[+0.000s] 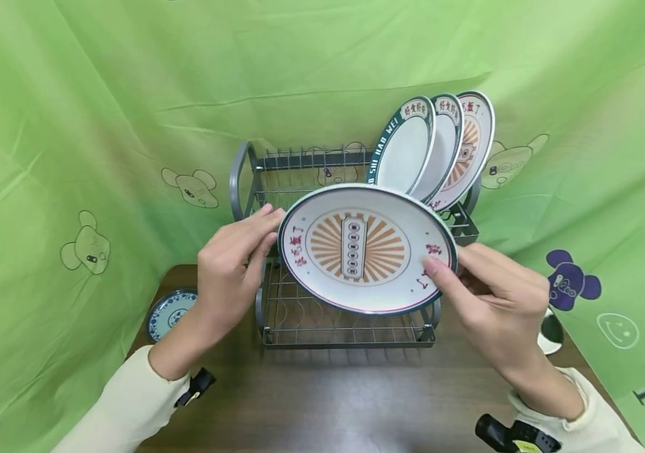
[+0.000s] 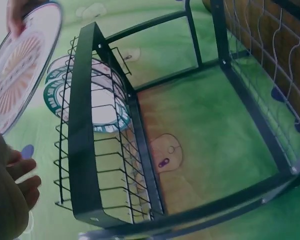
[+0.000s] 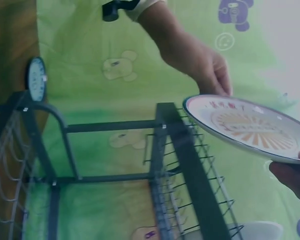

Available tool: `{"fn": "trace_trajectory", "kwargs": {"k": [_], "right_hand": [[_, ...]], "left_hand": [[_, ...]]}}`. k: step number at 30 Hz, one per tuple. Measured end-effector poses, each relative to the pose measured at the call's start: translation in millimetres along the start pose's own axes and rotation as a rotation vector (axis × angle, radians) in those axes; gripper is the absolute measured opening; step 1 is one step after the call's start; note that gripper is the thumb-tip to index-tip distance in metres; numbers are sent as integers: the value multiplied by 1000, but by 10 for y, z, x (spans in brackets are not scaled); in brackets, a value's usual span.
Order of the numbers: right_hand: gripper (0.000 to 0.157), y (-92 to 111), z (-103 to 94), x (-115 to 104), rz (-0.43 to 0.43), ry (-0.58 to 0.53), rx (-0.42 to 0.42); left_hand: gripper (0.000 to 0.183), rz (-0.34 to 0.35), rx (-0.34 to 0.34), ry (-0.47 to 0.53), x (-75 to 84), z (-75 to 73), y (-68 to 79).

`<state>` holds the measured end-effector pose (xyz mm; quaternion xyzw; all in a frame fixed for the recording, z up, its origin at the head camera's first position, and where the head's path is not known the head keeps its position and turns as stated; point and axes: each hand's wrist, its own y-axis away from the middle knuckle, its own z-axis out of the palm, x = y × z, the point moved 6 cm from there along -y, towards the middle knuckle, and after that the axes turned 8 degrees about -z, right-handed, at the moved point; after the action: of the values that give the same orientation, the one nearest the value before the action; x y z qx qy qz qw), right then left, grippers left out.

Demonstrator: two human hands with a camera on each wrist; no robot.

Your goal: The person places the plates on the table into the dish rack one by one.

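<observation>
**Sunburst plate (image 1: 358, 248) in my fingers, over the two-tier dish rack (image 1: 347, 345)**

So the plate's up in the air, tilted so I'm looking at its face: orange rays, a lettered panel down the middle, red characters near the rim. From the head view it blocks a good chunk of the rack.

My right hand (image 1: 498, 302) is doing the gripping. The thumb's pressed flat on the face by the red characters and the other fingers are tucked behind the rim, so they're clamped on it. My left hand (image 1: 231, 264) is just at the opposite edge, fingers pretty straight with the tips at the rim, not wrapped round anything.

Up in the rack's top tier, right side, three more are leaning in a row: a green-rimmed plate (image 1: 404, 148) with SHI HAO WEI lettering, a second green-rimmed plate (image 1: 449, 132), then a matching sunburst plate (image 1: 474, 141).

Off to the left on the wooden worktop (image 1: 345, 402) there's a blue-and-white patterned plate (image 1: 170, 314). Some green-and-white dish (image 1: 550, 333) pokes out past my right hand, mostly hidden. Backdrop's a green cartoon-print cloth (image 1: 129, 94).
</observation>
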<state>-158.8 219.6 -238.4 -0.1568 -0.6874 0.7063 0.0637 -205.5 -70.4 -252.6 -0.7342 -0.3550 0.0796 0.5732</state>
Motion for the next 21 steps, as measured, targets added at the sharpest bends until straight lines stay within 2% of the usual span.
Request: {"fn": "trace_trajectory", "kwargs": {"k": [4, 8, 12, 17, 21], "right_hand": [[17, -134, -16, 3, 30, 4, 138], [15, -250, -50, 38, 41, 50, 244], [15, -338, -43, 61, 12, 137, 323], [20, -465, 11, 77, 11, 262, 369], [15, -565, 101, 117, 2, 325, 366]], "left_hand": [[29, 49, -80, -147, 28, 116, -43], [37, 30, -174, -243, -1, 245, -56], [39, 3, -223, -309, -39, 303, -52], [38, 3, -265, -377, -60, 331, -47], [38, 7, -287, -406, -74, 344, -43]]}}
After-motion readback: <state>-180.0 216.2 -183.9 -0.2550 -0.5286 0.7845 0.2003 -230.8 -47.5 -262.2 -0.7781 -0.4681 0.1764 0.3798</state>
